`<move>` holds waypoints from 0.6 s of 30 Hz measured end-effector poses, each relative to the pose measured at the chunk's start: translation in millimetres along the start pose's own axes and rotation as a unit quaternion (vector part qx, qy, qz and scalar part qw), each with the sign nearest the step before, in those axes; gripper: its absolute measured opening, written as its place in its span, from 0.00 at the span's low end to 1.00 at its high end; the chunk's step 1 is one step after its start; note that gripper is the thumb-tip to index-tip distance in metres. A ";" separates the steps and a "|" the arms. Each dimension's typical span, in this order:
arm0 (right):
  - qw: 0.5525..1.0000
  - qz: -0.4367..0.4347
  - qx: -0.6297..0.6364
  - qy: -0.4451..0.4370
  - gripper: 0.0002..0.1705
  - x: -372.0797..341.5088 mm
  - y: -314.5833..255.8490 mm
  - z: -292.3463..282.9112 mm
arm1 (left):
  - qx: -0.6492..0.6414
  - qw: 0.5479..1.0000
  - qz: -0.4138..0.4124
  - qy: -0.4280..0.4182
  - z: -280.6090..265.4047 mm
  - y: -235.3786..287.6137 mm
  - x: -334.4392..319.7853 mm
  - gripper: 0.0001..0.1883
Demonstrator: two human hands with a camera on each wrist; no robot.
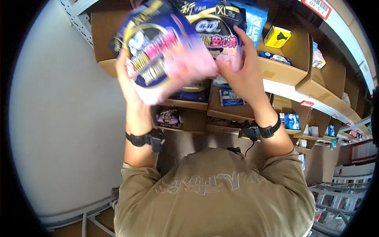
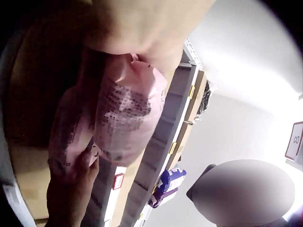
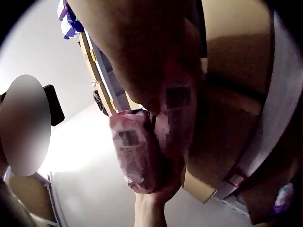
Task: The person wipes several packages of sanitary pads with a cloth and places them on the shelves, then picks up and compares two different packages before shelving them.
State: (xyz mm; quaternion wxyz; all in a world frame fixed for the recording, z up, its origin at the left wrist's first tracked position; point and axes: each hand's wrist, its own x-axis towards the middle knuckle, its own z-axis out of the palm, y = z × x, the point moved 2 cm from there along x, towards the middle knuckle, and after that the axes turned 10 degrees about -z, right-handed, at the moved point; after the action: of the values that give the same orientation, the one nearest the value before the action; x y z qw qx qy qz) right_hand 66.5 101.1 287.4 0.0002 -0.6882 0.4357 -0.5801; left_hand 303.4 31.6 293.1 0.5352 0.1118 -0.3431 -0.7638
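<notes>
Two dark blue and pink packs of sanitary pants marked XL are held up at the shelf in the head view. My left hand (image 1: 128,79) grips the left pack (image 1: 158,51) by its side and lower edge; this pack is tilted, blurred and overlaps the other one. On the other side, my right hand (image 1: 248,81) holds the right pack (image 1: 221,39), thumb on its front and fingers along its right edge. From below, the left wrist view shows the printed pink undersides of the left pack (image 2: 125,118) and the right pack (image 2: 71,123), side by side.
Cardboard bins (image 1: 284,75) line the shelf, with a yellow box (image 1: 277,36) and a light blue pack (image 1: 256,21) at upper right. Lower bins hold more packs (image 1: 231,97). A white wall (image 1: 55,118) stands at left, a wire cart (image 1: 335,197) at lower right.
</notes>
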 end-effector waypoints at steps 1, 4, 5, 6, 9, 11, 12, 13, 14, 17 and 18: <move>1.000 -0.009 -0.025 -0.003 0.47 0.7 -2.5 -0.3 | 0.013 0.999 0.031 0.012 3.6 9.8 5.4 0.26; 1.000 0.001 -0.030 -0.003 0.44 -0.2 -1.4 1.1 | 0.036 0.997 0.065 -0.001 3.0 32.0 30.2 0.24; 1.000 0.018 -0.013 0.005 0.43 0.3 0.1 0.4 | 0.065 0.994 0.090 0.004 0.6 37.2 39.0 0.24; 1.000 0.017 -0.011 0.003 0.43 1.7 0.1 -1.0 | 0.094 0.989 0.114 0.008 4.5 41.3 41.9 0.24; 1.000 0.014 0.003 -0.002 0.39 5.5 0.2 -9.8 | 0.069 0.986 0.152 -0.005 19.1 43.8 45.1 0.24; 1.000 0.006 0.013 -0.011 0.39 4.8 5.7 -13.4 | 0.060 0.985 0.161 0.021 27.4 31.1 56.5 0.27; 0.999 -0.006 0.024 -0.022 0.39 5.0 6.8 -13.2 | 0.094 0.979 0.178 0.038 24.2 21.8 67.3 0.27; 0.999 -0.006 0.025 -0.023 0.39 3.7 5.8 -12.5 | 0.090 0.980 0.175 0.005 20.5 11.5 77.5 0.27; 0.997 -0.048 -0.060 0.001 0.38 2.2 2.3 -13.8 | 0.086 0.981 0.172 -0.027 18.1 2.4 85.0 0.27; 0.938 -0.188 -0.271 0.106 0.32 0.1 -14.5 -17.6 | 0.060 0.978 0.186 -0.071 54.8 -9.3 71.2 0.26; 0.937 -0.189 -0.272 0.107 0.32 -5.1 -10.9 -17.1 | 0.056 0.979 0.190 -0.049 62.0 -10.1 67.1 0.26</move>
State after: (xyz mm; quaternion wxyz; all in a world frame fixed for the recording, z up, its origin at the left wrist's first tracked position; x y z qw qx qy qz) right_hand 59.7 119.5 294.5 -0.3440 -0.6653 0.4360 -0.4990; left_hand 235.6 -1.5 345.6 0.6464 0.0370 -0.4260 -0.6319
